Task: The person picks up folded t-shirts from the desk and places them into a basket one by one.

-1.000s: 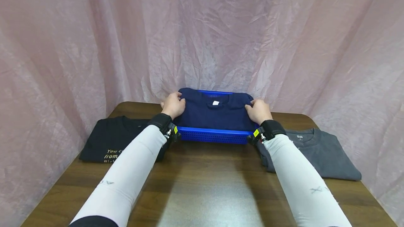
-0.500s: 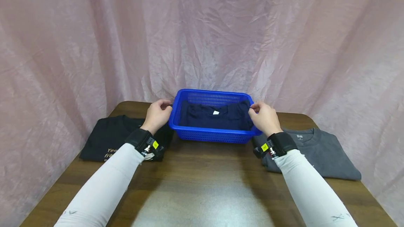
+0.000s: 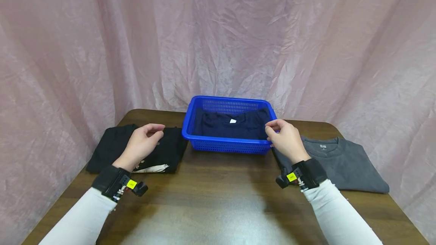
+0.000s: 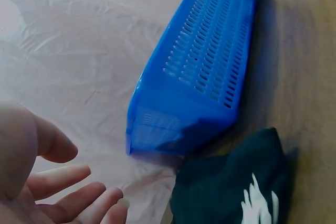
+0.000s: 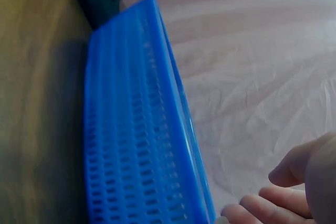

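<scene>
A folded navy T-shirt [image 3: 235,126] with a white neck label lies inside the blue plastic basket [image 3: 226,146] at the back of the table. Above the folded black T-shirt [image 3: 110,148], my left hand [image 3: 141,143] hovers with loosely bent fingers and nothing between them. In the left wrist view its thumb and fingers [image 4: 79,208] are apart, away from the basket. My right hand [image 3: 285,139] is over the basket's right front corner, fingers relaxed and holding nothing. The right wrist view has those fingertips [image 5: 249,203] right by the basket rim.
On the right of the table lies a folded grey T-shirt [image 3: 344,165], partly behind my right wrist. The brown wooden table [image 3: 218,192] carries everything. A pink curtain [image 3: 231,41] hangs directly behind the table's back edge.
Both hands have let go of the navy T-shirt, which dropped from rim height down into the basket. My left hand has drawn back to the left; the right has shifted slightly toward me.
</scene>
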{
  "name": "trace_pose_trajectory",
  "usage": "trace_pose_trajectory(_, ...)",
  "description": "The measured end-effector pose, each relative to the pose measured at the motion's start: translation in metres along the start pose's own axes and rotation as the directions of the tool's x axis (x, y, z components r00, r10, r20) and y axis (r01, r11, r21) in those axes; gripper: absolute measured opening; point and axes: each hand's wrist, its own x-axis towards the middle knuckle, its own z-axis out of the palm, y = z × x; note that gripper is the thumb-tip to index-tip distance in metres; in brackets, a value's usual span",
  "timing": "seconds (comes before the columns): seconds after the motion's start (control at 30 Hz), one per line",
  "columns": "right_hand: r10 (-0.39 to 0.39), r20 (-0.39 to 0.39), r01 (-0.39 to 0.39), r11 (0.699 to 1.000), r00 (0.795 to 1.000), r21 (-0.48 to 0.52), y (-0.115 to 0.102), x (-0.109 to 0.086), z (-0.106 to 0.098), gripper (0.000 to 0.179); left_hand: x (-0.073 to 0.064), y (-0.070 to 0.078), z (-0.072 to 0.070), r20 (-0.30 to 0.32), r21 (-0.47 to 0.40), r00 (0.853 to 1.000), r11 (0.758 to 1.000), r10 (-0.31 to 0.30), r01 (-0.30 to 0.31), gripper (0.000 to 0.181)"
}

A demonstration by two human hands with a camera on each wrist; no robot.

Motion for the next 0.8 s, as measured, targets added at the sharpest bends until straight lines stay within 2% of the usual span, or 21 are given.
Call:
trace_pose_trajectory(0.3, -0.031, 0.067, 0.028, 0.999, 0.997, 0.045, -0.008, -0.021, 0.024, 0.024, -0.033, -0.017, -0.008, 0.039, -0.019, 0.999, 1.000, 0.009, -0.009, 0.040)
trace_pose_trajectory(0.5, -0.025, 0.137, 0.012, 0.996, 0.990, 0.091, -0.017, -0.034, 0.049, 0.019, -0.050, -0.034, -0.012, 0.057, -0.008, 0.998, 1.000, -0.019, 0.020, 0.042)
trace_pose_trajectory(0.63, -0.012, 0.219, -0.020, 0.989, 0.976, 0.144, -0.026, -0.039, 0.076, 0.016, -0.056, -0.049, -0.022, 0.032, 0.029, 0.999, 0.999, -0.043, 0.042, 0.043)
trace_pose_trajectory(0.8, 0.008, 0.322, -0.082, 0.973, 0.947, 0.215, -0.033, -0.043, 0.111, 0.017, -0.057, -0.063, -0.037, -0.014, 0.058, 0.995, 0.994, -0.095, 0.096, 0.045)
